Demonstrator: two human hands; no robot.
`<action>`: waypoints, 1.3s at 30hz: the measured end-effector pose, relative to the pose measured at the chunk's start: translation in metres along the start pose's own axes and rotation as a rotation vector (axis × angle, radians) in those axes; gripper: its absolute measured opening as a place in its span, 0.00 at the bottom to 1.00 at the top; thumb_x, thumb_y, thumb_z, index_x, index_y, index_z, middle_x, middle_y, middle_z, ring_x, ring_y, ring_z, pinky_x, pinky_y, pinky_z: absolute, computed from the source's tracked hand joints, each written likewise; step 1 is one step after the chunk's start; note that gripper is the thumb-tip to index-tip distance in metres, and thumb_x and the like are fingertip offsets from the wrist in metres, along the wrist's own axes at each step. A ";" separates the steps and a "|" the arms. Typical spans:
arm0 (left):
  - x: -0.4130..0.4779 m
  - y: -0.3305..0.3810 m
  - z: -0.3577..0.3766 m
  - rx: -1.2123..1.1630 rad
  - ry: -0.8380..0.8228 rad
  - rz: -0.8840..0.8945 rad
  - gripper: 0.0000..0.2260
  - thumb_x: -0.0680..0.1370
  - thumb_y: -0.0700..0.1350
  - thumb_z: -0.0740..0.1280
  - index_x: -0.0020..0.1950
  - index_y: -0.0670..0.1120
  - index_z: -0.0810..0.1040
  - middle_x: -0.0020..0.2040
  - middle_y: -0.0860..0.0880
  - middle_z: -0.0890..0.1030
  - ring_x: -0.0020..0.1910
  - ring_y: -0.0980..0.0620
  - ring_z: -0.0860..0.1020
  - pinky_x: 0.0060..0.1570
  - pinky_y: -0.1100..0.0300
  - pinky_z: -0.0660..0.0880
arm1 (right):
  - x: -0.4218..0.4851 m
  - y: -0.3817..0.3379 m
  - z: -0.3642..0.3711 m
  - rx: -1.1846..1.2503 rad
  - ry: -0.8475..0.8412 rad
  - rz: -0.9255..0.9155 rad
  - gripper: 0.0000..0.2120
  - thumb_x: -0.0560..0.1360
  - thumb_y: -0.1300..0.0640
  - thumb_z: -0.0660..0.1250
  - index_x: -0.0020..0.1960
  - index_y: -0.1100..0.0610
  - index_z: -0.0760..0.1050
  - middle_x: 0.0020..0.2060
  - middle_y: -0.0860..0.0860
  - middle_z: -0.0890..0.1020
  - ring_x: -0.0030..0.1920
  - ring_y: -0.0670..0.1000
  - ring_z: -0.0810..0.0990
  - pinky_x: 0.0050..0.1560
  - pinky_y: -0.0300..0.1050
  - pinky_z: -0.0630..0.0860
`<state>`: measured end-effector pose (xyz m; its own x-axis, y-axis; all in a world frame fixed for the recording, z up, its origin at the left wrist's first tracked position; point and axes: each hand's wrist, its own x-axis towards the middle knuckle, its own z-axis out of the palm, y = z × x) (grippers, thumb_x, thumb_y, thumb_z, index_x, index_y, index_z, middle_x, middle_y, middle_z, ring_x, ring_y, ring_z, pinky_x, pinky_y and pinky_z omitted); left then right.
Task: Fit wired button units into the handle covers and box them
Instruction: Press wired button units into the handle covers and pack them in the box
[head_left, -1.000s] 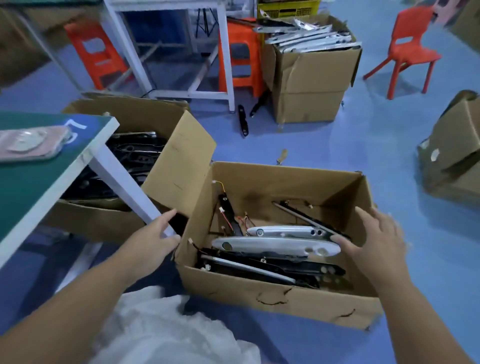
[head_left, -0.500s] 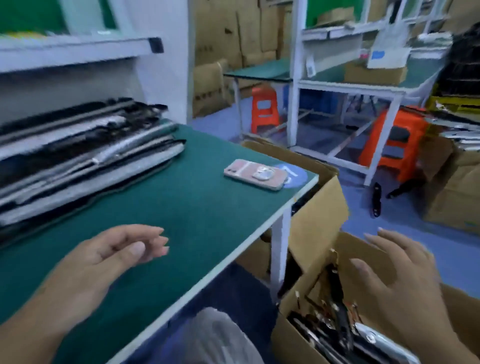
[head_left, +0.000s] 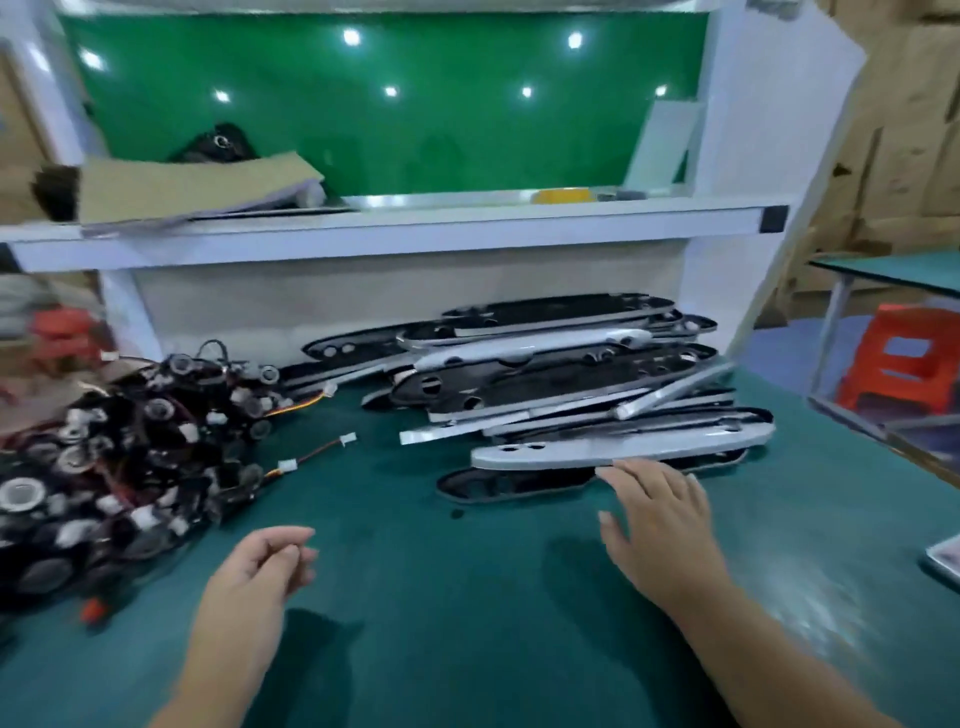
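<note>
Both hands were empty over the green surface (head_left: 467, 597). Left hand (head_left: 254, 577) at lower centre-left, fingers loosely curled inward and slightly apart, gripping nothing. Right hand (head_left: 660, 525) at centre-right, fingers spread flat, tips just at the near edge of the handle cover pile (head_left: 561, 384). Pile filled centre to right of frame, grey and black covers stacked crosswise; nearest grey cover (head_left: 623, 449) lay on a black cover (head_left: 514, 483) right in front of the right fingertips; contact unclear, blurred. Heap of wired button units (head_left: 119, 457) sat at the left edge, black bodies with red and orange wires and white connectors (head_left: 347, 439) trailing toward centre. White shelf (head_left: 395, 228) crossed the upper frame with cardboard (head_left: 192, 195) on it. Orange stool (head_left: 904, 364) at far right.
</note>
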<state>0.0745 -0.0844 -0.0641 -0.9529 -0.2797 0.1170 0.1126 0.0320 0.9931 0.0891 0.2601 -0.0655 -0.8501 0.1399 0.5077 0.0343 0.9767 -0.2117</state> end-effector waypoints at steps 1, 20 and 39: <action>0.003 -0.004 -0.001 0.024 0.018 0.002 0.15 0.79 0.29 0.58 0.43 0.46 0.78 0.37 0.43 0.79 0.27 0.61 0.77 0.40 0.62 0.77 | 0.008 -0.007 0.010 -0.017 -0.011 0.023 0.23 0.72 0.54 0.69 0.66 0.49 0.72 0.65 0.46 0.73 0.68 0.52 0.68 0.71 0.60 0.56; 0.016 -0.019 0.007 0.253 -0.007 -0.080 0.13 0.78 0.31 0.62 0.42 0.46 0.81 0.31 0.49 0.82 0.33 0.45 0.76 0.45 0.51 0.73 | 0.050 -0.015 0.046 0.020 -0.262 -0.122 0.28 0.75 0.43 0.57 0.74 0.40 0.57 0.67 0.39 0.62 0.70 0.43 0.56 0.70 0.63 0.39; 0.008 -0.008 0.007 0.351 -0.070 -0.043 0.11 0.79 0.38 0.63 0.43 0.51 0.81 0.34 0.55 0.82 0.29 0.60 0.77 0.39 0.58 0.69 | 0.100 -0.044 0.029 -0.043 -0.686 -0.092 0.34 0.69 0.33 0.65 0.72 0.37 0.59 0.69 0.45 0.69 0.71 0.53 0.61 0.65 0.56 0.56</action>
<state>0.0637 -0.0800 -0.0714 -0.9730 -0.2221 0.0626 -0.0202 0.3523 0.9357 -0.0125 0.2266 -0.0301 -0.9902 -0.0642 -0.1238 -0.0450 0.9873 -0.1522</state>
